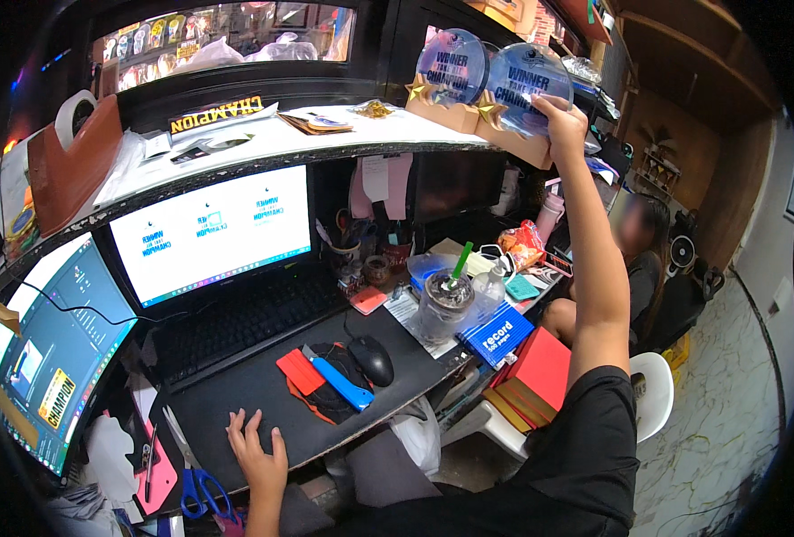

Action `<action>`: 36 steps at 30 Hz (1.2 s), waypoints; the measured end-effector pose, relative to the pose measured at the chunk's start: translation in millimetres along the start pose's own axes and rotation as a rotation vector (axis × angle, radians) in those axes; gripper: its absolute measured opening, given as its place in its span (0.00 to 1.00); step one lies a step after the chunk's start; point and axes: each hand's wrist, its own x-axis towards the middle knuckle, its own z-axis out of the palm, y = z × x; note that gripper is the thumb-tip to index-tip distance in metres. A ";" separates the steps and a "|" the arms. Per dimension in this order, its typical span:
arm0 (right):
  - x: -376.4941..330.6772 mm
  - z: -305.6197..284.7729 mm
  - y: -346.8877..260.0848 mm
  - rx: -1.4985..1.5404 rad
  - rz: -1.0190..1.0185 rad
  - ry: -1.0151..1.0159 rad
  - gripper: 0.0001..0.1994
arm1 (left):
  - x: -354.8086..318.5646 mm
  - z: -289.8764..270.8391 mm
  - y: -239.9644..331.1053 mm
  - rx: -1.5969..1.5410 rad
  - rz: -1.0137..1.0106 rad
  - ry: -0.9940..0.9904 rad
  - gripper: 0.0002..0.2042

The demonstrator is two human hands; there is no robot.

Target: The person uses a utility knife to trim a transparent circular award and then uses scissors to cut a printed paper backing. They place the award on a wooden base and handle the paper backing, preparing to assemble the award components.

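Observation:
My right hand (pixel 562 123) is raised to the shelf at the upper right. Its fingers grip the edge of a clear round trophy (pixel 524 73) with dark lettering, a gold star and a wooden base. Just left of it stands a matching round trophy (pixel 451 64). My left hand (pixel 261 452) rests on the black desk mat (pixel 227 403), fingers spread, holding nothing. Near it lie blue-handled scissors (pixel 202 494). Farther off are a blue cutter knife (pixel 338 378), a red flat scraper (pixel 300 371) and a black mouse (pixel 370 360).
A monitor (pixel 213 233) and keyboard (pixel 245 322) sit below the white shelf (pixel 388 130); a second screen (pixel 66 349) is at left. A plastic cup (pixel 442 309) with a green straw and a blue record book (pixel 497 333) crowd the desk's right. Another person (pixel 648 259) sits beyond my right arm.

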 end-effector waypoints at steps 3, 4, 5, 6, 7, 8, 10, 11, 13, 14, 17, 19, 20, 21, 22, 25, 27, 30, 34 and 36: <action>3.2 11.7 5.2 0.031 -0.002 -0.001 0.11 | 0.1 -0.2 0.6 0.011 0.003 0.003 0.19; 5.0 16.8 8.8 0.049 -0.007 -0.004 0.11 | 0.0 -0.2 0.7 0.018 -0.006 0.003 0.19; 7.2 21.9 13.2 0.027 -0.025 0.010 0.11 | 0.1 -0.2 0.7 0.023 0.005 0.008 0.19; 10.0 27.9 18.4 0.005 -0.044 0.024 0.11 | 0.1 0.0 0.7 0.031 0.008 0.011 0.19; 13.1 33.3 24.3 -0.011 -0.073 0.029 0.10 | 0.1 0.1 0.7 0.041 0.010 0.014 0.19; 16.7 38.0 30.3 -0.056 -0.065 0.027 0.11 | 0.1 0.5 0.8 0.048 0.006 0.016 0.19; 26.0 48.8 42.0 -0.104 -0.046 0.033 0.12 | -0.3 0.7 1.0 0.068 -0.013 0.014 0.19; 30.0 54.7 47.8 -0.127 -0.038 0.034 0.13 | -0.2 0.6 0.9 0.067 -0.005 0.022 0.19; 35.9 63.2 56.2 -0.208 -0.029 0.029 0.17 | -0.5 0.8 1.2 0.068 -0.022 0.019 0.19; 36.0 65.8 58.7 -0.252 -0.020 0.033 0.19 | -0.6 0.9 1.4 0.065 -0.010 0.027 0.19; 17.7 66.6 62.0 -0.361 -0.124 0.220 0.24 | -1.0 -0.4 1.8 0.074 -0.013 0.019 0.19; -18.6 54.7 65.7 -0.390 -0.367 0.339 0.24 | -0.7 -0.3 2.1 0.073 -0.029 0.016 0.18; -36.8 45.5 65.3 -0.437 -0.405 0.247 0.20 | -0.8 0.1 2.2 0.066 -0.006 0.016 0.18; -50.7 39.0 63.8 -0.486 -0.434 0.171 0.17 | -0.8 0.3 2.4 0.064 0.005 0.013 0.18; -59.4 38.7 63.1 -0.528 -0.532 0.130 0.16 | -0.7 0.0 2.6 0.071 0.008 -0.003 0.18; -68.2 38.0 57.8 -0.582 -0.562 0.062 0.18 | -0.6 -0.6 3.3 0.058 0.012 -0.007 0.18; -63.2 39.6 54.5 -0.586 -0.472 -0.015 0.20 | -1.0 -0.4 3.5 0.062 0.005 0.004 0.18; -55.8 41.7 56.7 -0.602 -0.416 -0.083 0.22 | -1.6 0.9 3.3 0.080 0.000 0.024 0.18; -46.8 41.8 67.1 -0.723 -0.459 -0.127 0.24 | -1.7 2.4 2.6 0.094 -0.008 0.029 0.18; -42.5 42.8 72.3 -0.811 -0.453 -0.175 0.25 | -1.9 2.6 2.6 0.095 0.005 0.028 0.18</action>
